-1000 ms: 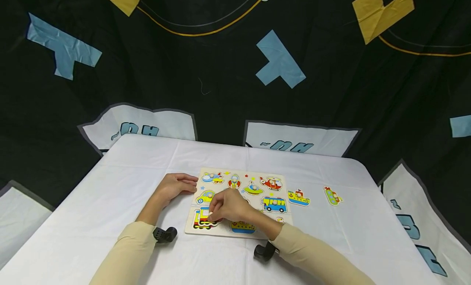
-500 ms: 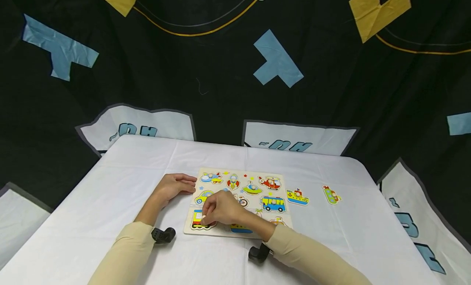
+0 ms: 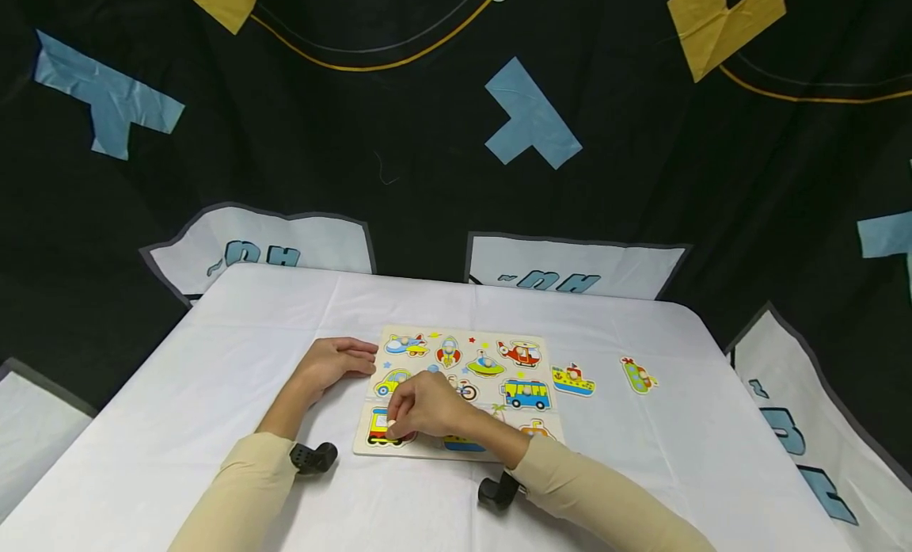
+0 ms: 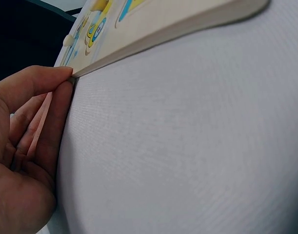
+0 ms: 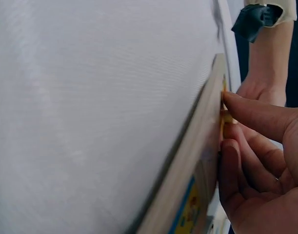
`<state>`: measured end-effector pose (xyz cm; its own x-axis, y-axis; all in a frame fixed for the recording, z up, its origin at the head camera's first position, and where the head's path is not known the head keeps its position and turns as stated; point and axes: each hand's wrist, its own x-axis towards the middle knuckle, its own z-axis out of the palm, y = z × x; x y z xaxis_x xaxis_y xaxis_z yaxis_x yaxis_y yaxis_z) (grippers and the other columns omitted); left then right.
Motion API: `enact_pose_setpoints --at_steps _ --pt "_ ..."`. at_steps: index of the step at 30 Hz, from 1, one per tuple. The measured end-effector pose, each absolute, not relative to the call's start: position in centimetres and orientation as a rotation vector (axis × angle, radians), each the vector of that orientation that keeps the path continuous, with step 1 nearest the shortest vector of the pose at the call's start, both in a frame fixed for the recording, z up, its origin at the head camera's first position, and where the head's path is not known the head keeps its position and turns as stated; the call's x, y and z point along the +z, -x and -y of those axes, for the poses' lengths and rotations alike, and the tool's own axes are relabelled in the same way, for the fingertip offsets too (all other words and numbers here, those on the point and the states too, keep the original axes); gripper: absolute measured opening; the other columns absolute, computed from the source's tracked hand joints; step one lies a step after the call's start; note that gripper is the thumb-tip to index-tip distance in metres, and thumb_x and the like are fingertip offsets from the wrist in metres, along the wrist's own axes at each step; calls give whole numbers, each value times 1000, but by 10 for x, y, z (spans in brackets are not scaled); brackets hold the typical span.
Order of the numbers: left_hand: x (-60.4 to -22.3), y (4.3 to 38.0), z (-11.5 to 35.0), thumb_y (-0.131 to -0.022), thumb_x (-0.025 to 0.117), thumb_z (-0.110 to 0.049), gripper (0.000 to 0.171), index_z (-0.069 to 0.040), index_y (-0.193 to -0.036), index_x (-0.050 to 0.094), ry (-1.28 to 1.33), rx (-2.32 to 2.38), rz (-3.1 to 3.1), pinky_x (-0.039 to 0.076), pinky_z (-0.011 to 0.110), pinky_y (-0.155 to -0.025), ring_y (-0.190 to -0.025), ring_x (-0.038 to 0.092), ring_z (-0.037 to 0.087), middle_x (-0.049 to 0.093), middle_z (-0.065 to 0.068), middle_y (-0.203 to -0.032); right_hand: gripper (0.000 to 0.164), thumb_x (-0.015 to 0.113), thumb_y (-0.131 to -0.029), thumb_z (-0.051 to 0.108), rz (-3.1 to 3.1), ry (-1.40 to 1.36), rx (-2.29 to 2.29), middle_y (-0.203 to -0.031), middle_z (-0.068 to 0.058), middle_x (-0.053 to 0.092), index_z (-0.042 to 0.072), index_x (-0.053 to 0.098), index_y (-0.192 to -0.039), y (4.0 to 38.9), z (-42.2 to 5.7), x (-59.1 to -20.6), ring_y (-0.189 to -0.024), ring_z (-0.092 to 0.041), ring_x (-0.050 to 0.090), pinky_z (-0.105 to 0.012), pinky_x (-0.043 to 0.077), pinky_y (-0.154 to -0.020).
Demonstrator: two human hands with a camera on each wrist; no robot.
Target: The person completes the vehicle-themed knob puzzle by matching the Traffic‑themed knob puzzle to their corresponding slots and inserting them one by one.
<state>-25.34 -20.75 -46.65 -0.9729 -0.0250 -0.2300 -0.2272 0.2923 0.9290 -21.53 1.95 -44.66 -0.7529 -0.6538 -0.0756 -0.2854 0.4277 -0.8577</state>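
A wooden peg puzzle board [image 3: 362,444] with colourful vehicle pieces lies on the table. At its near left corner my right hand [image 3: 431,405] is over a train piece [image 3: 378,427], thumb and fingers pinching its small knob [image 5: 227,117]. The hand covers part of the train and of a blue-and-yellow picture beside it. My left hand [image 3: 335,366] rests at the board's left edge. Its fingertips touch that edge in the left wrist view, and the fingers [image 4: 44,80] are fairly straight.
Right of the board lie a boat piece [image 3: 573,380] and a green piece with a red tip [image 3: 637,375]. A white cloth [image 3: 214,394] covers the table. Behind it hangs a black curtain [image 3: 413,140] with taped shapes.
My right hand has shifted slightly left with the train piece, which now sits squarely over the train spot; before, it lay offset there. My left hand stays at the board's edge.
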Motion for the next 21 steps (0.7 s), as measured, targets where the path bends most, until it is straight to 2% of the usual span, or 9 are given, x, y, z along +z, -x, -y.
enact_pose_setpoints --at_steps 8,15,21 --pt "-469 253 207 -82 79 -8 42 -1 -123 71 215 1767 -2380 58 21 -76 -91 71 5 78 8 -106 15 89 -75 11 -2294 793 -1231 -68 4 72 10 78 -85 220 -29 -439 -60 -3 62 -17 40 -54" --pt "-469 254 207 -83 79 -8 41 -1 -123 71 223 1764 -2382 58 22 -77 -91 71 6 78 10 -108 16 88 -78 20 -2388 691 -1208 -72 4 72 15 79 -91 233 -52 -423 -67 -12 62 -23 44 -60" --pt "-468 254 206 -83 80 -9 42 -2 -124 71 240 1742 -2397 58 23 -78 -93 71 9 77 11 -110 21 87 -78 19 -2438 692 -1244 -73 3 71 12 78 -95 242 -74 -412 -69 -11 62 -25 45 -62"
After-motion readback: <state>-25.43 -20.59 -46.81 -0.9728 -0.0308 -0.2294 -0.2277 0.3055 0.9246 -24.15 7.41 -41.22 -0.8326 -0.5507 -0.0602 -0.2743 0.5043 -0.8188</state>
